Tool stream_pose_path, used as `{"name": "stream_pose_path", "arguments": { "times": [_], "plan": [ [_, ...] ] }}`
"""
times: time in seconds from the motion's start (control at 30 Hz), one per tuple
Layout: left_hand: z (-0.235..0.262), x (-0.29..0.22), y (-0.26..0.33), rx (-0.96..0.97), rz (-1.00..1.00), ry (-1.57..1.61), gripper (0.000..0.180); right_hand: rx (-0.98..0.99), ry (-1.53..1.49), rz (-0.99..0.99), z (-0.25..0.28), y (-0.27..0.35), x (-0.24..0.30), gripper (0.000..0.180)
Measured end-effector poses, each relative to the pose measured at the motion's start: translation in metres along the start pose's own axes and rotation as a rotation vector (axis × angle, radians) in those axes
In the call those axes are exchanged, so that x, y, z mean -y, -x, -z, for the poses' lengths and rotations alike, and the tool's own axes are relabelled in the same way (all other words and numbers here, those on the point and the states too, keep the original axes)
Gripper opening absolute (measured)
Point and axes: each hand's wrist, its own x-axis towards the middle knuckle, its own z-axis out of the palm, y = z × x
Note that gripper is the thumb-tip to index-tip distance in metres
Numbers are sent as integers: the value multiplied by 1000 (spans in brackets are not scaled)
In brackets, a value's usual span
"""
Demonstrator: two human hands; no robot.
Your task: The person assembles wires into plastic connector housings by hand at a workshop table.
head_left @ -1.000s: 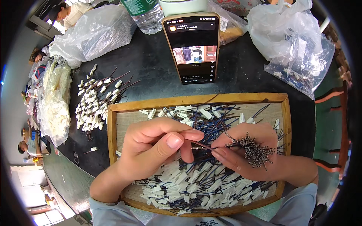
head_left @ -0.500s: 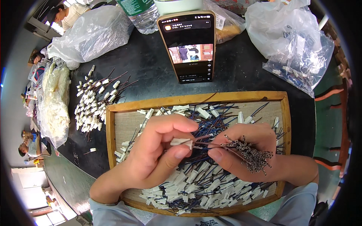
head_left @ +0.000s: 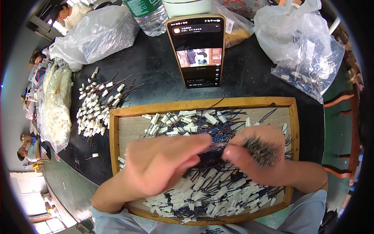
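Observation:
My right hand (head_left: 249, 171) is closed around a bundle of thin dark wires (head_left: 263, 152), whose bunched ends stick out above the fist, blurred by motion. Its thumb points toward my left hand (head_left: 157, 165), which is smeared by motion, with its back turned up and its fingers reaching right. Whether the left fingers hold anything is hidden. Both hands are above a wood-framed tray (head_left: 210, 103). White plastic connectors (head_left: 230, 199) with blue and brown wires lie heaped in it.
A phone (head_left: 198, 54) stands upright behind the tray, near a water bottle (head_left: 148, 17). Left of the tray lies a pile of wired white connectors (head_left: 95, 103). Plastic bags (head_left: 93, 35) lie at the back left, with another bag (head_left: 300, 46) at the back right. People sit at far left.
My left hand has rolled over, its back now upward. The white connector seen between its thumb and fingers is out of sight. My right hand keeps the wire bundle, shaking slightly.

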Motion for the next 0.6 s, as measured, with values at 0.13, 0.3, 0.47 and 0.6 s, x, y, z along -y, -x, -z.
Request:
{"name": "stream_pose_path", "arguments": {
  "times": [0.13, 0.3, 0.47, 0.6],
  "plan": [
    [4, 18, 0, -19, -91, -135, 18, -213, -113, -60, -6, 3, -6, 9],
    [8, 14, 3, 114, 93, -8, 13, -200, -220, -225, -2, -1, 9, 9],
    [9, 14, 6, -57, 456, 364, 22, -7, -41, -188, 5, -1, 14, 13],
    [6, 20, 5, -118, 484, 329, 20, 84, -59, -95, 3, -2, 10, 15]
  ]
}}
